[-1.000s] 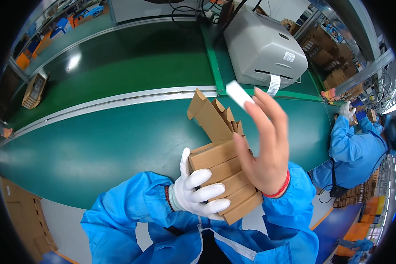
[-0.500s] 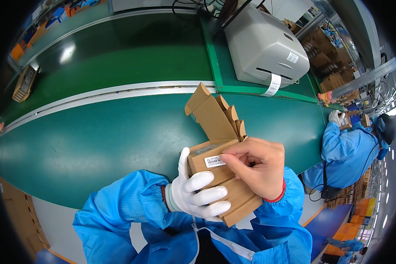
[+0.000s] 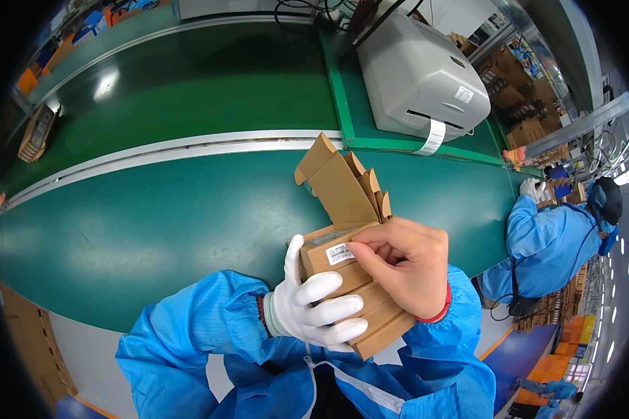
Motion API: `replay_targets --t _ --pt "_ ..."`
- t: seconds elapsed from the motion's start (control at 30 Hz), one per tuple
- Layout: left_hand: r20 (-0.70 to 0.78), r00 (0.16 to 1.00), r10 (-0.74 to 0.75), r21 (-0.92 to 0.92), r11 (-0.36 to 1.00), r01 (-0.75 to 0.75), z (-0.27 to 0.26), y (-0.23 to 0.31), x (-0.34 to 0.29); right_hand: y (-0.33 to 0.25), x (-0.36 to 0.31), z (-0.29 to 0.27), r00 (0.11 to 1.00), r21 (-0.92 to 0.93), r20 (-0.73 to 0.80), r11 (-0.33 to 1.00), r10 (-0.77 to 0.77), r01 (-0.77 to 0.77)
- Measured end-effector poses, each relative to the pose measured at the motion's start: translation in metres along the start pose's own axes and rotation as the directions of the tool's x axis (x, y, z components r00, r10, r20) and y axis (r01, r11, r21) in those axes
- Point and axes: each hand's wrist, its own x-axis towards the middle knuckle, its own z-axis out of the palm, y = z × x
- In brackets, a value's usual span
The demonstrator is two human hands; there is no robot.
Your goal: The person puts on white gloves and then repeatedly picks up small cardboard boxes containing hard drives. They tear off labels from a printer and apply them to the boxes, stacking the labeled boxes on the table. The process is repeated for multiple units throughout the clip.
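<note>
A bundle of small brown cardboard boxes (image 3: pixel 381 313) is held in front of my body, over the table's near edge. My left hand (image 3: pixel 316 306), in a white glove, wraps round its left side with fingers across the front. Cardboard flaps (image 3: pixel 340 187) stand up open behind the bundle. A white printed label (image 3: pixel 340 253) lies on the front of the uppermost box. With thumb and forefinger together, my bare right hand (image 3: pixel 411 269) pinches at the label's right end. Those fingertips hide that end, so I cannot see how far it is stuck down.
A grey label printer (image 3: pixel 423 77) with a printed strip (image 3: pixel 433 136) hanging out stands at the back right. Behind a metal rail (image 3: pixel 189 148), a cardboard box (image 3: pixel 39 133) lies far left on the green surface. A co-worker in blue (image 3: pixel 555 234) works at the right.
My right hand has shifted very slightly left at the label. The co-worker at the right has moved a little; my left hand and the boxes stay nearly the same.
</note>
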Motion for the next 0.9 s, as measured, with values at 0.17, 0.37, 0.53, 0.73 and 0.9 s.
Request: replay_targets --t 0.17,0.37,0.53,0.73,0.9 --pt "-0.001 1.0 -0.01 0.019 1.0 0.01 0.0 0.002 0.001 0.004 0.001 0.002 0.994 -0.093 0.031 0.99 -0.101 0.103" --pt "0.043 0.999 -0.008 0.034 0.999 0.007 -0.004 0.001 0.001 -0.012 0.008 -0.006 0.987 -0.461 0.161 0.886 0.023 0.055" --pt "0.033 0.999 0.002 0.018 1.0 -0.002 -0.001 0.0 0.002 -0.001 0.005 -0.014 0.999 -0.527 0.018 0.849 0.031 -0.017" --pt "0.033 0.999 0.002 0.019 1.0 -0.002 -0.003 0.001 0.0 0.027 0.005 -0.03 0.988 -0.056 -0.11 0.992 0.104 -0.111" --pt "0.008 1.0 0.006 0.018 1.0 -0.006 -0.001 0.003 0.002 0.101 0.036 -0.058 0.899 -0.043 -0.421 0.987 0.124 -0.156"
